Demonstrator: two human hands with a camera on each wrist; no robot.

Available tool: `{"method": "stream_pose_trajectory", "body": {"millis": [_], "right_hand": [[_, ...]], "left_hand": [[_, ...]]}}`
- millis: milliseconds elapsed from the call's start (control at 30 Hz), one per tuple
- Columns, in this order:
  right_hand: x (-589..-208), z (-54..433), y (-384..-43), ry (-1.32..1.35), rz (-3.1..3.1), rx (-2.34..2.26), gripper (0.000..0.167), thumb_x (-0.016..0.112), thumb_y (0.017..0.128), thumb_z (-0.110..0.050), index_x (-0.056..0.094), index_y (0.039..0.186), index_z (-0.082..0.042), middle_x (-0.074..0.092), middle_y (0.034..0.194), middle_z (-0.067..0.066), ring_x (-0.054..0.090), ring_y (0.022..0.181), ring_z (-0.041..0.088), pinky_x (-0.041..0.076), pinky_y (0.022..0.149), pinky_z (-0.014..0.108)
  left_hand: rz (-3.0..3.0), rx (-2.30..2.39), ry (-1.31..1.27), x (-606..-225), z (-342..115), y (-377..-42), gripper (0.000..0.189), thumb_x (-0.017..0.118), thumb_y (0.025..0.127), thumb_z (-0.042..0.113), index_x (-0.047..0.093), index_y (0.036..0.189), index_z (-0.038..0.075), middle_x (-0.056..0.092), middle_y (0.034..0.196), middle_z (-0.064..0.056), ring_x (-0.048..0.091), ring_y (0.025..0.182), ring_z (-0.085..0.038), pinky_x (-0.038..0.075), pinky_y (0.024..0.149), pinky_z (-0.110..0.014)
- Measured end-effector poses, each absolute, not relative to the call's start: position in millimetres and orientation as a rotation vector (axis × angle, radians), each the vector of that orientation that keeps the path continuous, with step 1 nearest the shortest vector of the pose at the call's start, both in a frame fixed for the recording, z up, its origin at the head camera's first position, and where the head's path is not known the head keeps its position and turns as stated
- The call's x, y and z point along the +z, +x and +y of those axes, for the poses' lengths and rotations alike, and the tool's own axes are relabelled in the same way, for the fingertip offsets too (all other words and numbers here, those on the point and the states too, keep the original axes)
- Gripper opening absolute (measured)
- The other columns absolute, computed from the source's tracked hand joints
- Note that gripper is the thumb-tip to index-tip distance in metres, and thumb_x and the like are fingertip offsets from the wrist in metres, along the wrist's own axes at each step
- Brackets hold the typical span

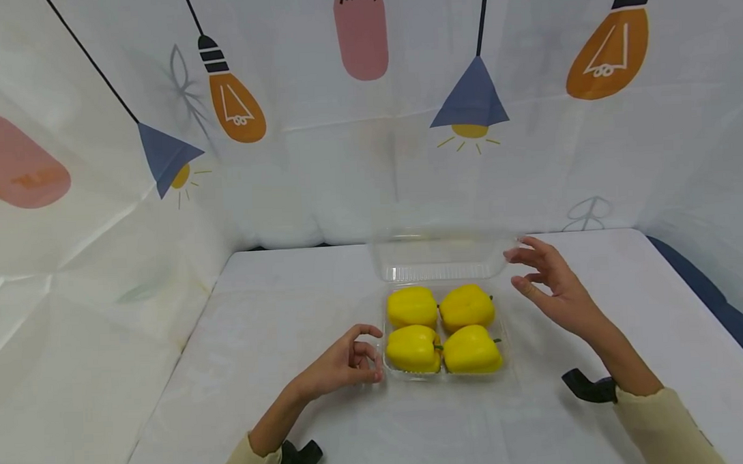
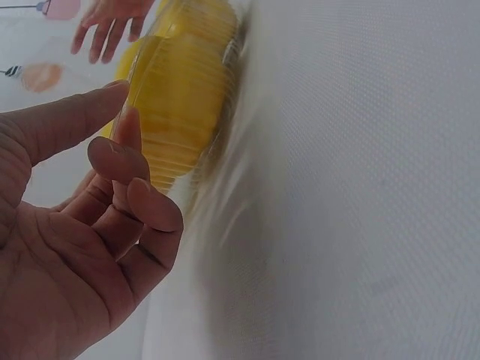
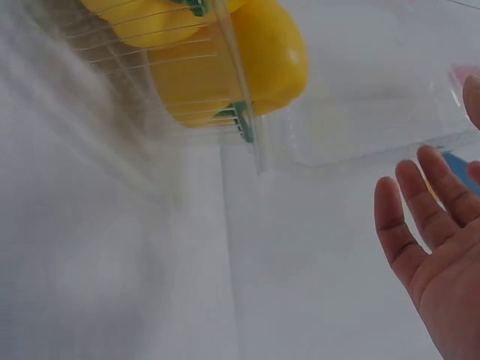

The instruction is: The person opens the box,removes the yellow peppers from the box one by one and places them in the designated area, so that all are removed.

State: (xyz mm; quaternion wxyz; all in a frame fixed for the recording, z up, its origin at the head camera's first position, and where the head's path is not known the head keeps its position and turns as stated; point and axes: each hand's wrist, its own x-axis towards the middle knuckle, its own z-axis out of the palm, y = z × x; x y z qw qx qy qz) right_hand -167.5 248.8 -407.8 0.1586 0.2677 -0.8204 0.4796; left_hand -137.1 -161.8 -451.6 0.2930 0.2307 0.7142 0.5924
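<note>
Several yellow bell peppers (image 1: 472, 349) with green stems sit in two rows in a clear plastic container (image 1: 413, 376) on the table. Its hinged lid (image 1: 441, 264) lies open toward the back. At the container's left wall, my left hand (image 1: 345, 362) has its thumb and curled fingers at the rim; the left wrist view shows the thumb tip and a fingertip (image 2: 129, 124) meeting there. My right hand (image 1: 554, 287) is raised beside the lid's right edge, fingers spread and gently bent, with nothing in them. In the right wrist view its fingertips (image 3: 409, 176) come close to the lid.
White cloth covers the table (image 1: 288, 303). Behind it hangs a white sheet (image 1: 320, 165) printed with lamps and bulbs. A dark blue object (image 1: 705, 282) shows past the table's right edge. Black straps (image 1: 588, 386) hang at both wrists.
</note>
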Motion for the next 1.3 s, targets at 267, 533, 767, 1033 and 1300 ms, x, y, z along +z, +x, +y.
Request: {"method": "stream_pose_trajectory", "body": {"millis": [267, 533, 767, 1033, 1300], "right_hand": [[-425, 246, -173, 0.77, -2.363, 1.425, 0.091, 0.064, 0.088, 0.013, 0.012, 0.158, -0.013, 0.046, 0.144, 0.021, 0.047, 0.128, 0.007, 0.044, 0.088, 0.012], [-431, 244, -176, 0.699, -2.429, 1.347, 0.088, 0.062, 0.09, 0.013, 0.014, 0.159, -0.014, 0.045, 0.145, 0.023, 0.05, 0.126, 0.01, 0.044, 0.088, 0.012], [-436, 244, -179, 0.69, -2.498, 1.246, 0.069, 0.065, 0.092, 0.004, 0.036, 0.153, -0.012, 0.04, 0.152, 0.013, 0.043, 0.132, 0.017, 0.041, 0.093, 0.012], [-442, 246, -186, 0.687, -2.608, 1.249, 0.064, 0.06, 0.1, -0.013, 0.029, 0.156, -0.017, 0.028, 0.158, 0.014, 0.039, 0.133, 0.039, 0.036, 0.092, 0.008], [-445, 244, -189, 0.693, -2.67, 1.389, 0.06, 0.05, 0.105, -0.013, 0.021, 0.158, -0.012, 0.016, 0.161, 0.019, 0.042, 0.131, 0.044, 0.04, 0.098, 0.062]], "left_hand": [[1.893, 1.579, 0.625, -452, -162, -137, 0.065, 0.07, 0.091, 0.005, 0.031, 0.142, 0.002, 0.067, 0.099, -0.011, 0.051, 0.075, -0.05, 0.05, 0.065, -0.022], [1.912, 1.563, 0.63, -454, -162, -138, 0.064, 0.071, 0.091, 0.006, 0.032, 0.142, 0.003, 0.067, 0.1, -0.011, 0.052, 0.076, -0.05, 0.05, 0.065, -0.022], [1.925, 1.556, 0.624, -454, -162, -139, 0.064, 0.071, 0.09, 0.006, 0.033, 0.141, 0.003, 0.067, 0.099, -0.011, 0.054, 0.071, -0.037, 0.049, 0.064, -0.022], [1.924, 1.558, 0.615, -452, -161, -138, 0.065, 0.071, 0.09, 0.005, 0.032, 0.142, 0.003, 0.067, 0.098, -0.011, 0.054, 0.072, -0.041, 0.049, 0.063, -0.022], [1.938, 1.547, 0.606, -451, -161, -138, 0.065, 0.072, 0.09, 0.006, 0.033, 0.141, 0.003, 0.068, 0.098, -0.01, 0.055, 0.072, -0.038, 0.051, 0.066, -0.023]]}}
